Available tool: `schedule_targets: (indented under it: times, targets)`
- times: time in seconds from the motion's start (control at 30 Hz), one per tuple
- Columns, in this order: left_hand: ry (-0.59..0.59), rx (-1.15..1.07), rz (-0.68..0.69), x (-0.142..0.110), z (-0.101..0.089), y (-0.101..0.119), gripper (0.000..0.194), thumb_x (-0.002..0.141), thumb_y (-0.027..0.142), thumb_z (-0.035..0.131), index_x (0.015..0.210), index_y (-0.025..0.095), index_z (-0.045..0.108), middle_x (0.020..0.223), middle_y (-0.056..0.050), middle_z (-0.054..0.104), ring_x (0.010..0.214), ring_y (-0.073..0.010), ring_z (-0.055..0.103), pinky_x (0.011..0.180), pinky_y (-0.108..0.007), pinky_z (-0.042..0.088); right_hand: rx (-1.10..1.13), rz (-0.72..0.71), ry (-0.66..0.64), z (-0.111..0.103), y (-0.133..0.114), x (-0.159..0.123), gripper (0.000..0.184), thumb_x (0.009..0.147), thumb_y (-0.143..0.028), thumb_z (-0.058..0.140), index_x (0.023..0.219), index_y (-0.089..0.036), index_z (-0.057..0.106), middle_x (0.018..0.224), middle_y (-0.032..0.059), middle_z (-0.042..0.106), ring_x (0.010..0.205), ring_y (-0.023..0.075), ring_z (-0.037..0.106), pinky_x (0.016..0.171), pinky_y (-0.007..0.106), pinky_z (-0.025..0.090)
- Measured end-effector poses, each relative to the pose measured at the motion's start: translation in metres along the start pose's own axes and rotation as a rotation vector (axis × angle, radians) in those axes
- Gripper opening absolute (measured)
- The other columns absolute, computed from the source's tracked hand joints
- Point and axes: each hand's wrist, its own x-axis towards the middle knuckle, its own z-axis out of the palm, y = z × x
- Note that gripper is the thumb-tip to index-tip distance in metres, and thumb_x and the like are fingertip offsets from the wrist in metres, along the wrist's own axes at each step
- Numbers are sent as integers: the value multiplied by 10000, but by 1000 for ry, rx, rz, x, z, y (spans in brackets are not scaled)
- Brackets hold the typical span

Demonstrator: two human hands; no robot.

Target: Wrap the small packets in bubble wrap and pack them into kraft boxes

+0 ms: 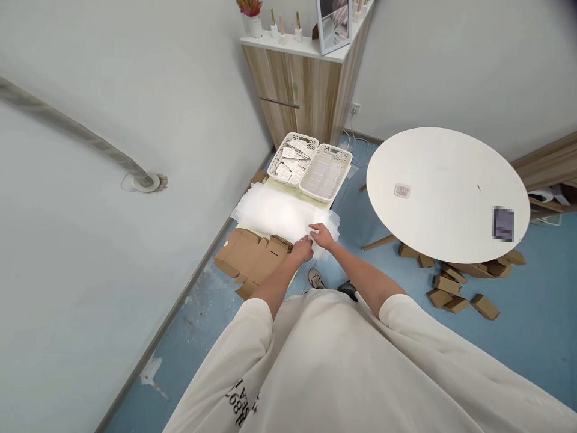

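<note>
A wide, loose pile of thin white translucent sheets lies across a low surface in front of me. My left hand is at the pile's near right edge, its fingers curled together; what they pinch, if anything, is too small to make out. Just to its right, my right hand is over the sheets with the index finger stretched out and the fingers apart. Flattened brown cardboard boxes lie on the near side of the pile, beside my left forearm.
Beyond the sheets stand a white basket of printed cards and a white basket of clear plastic cases. A round white table is at the right, with several small brown boxes on the floor below. A wood-pattern cabinet stands behind.
</note>
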Motion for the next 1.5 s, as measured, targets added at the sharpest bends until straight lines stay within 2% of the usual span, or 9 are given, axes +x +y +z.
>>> schedule_targets:
  times: [0.2,0.4,0.57,0.73,0.87,1.03,1.27,1.4,1.5]
  targets:
    - [6,-11,-2,-3,-1,1,400,923,197,455,1312,176,545,1489,-152,456,1363,-286,472,1090,-421,432,-37,34,-101,0,1,10,497,942,-314,517,1413,-177,593,1497,119,528,1309,237,556,1119,356,425]
    - [220,2,-64,-6,-7,0,578,883,120,449,1460,133,410,1576,-179,378,1453,-301,362,1155,-432,345,-44,-32,35,-14,2,7,403,955,-268,480,1303,-212,676,1374,62,643,1189,200,626,1084,328,450]
    - [278,-8,-107,4,-13,12,711,883,137,452,1566,133,255,1639,-182,284,1511,-309,269,1197,-445,269,-84,-36,171,-52,6,0,353,934,-214,472,1168,-237,735,1234,41,712,1094,202,652,1050,342,474]
    - [285,6,-38,23,-16,44,744,887,163,467,1588,148,219,1659,-177,243,1529,-311,235,1211,-451,242,-84,-5,293,-110,31,-14,466,869,-124,418,1215,-219,715,1253,57,691,1139,218,627,1070,360,462]
    - [270,9,33,45,-15,81,722,899,175,466,1583,147,236,1661,-183,231,1527,-317,239,1209,-464,243,-66,49,376,-165,67,-31,507,847,-116,423,1266,-218,688,1325,60,654,1223,244,588,1098,379,450]
    - [282,43,121,83,-12,140,693,921,185,439,1585,163,242,1651,-179,265,1517,-320,267,1204,-492,249,1,74,474,-233,127,-45,486,831,-101,430,1215,-222,703,1302,45,659,1175,228,615,1041,375,496]
    - [181,85,184,147,-15,259,634,925,193,451,1546,160,323,1641,-186,282,1510,-325,282,1194,-487,270,-73,73,519,-349,223,-63,528,842,-42,382,1227,-207,703,1301,52,651,1200,212,599,1031,352,490]
    - [113,99,213,175,-15,331,581,944,198,415,1522,162,365,1642,-176,288,1504,-325,293,1179,-486,296,-188,87,439,-414,279,-74,544,870,-39,380,1295,-212,673,1336,64,628,1195,224,594,1004,359,496]
    - [34,111,227,189,-14,374,555,948,194,399,1501,149,394,1633,-178,307,1493,-326,313,1164,-480,319,-316,101,357,-453,312,-76,562,877,-31,379,1339,-208,647,1361,68,614,1170,240,595,974,366,497]
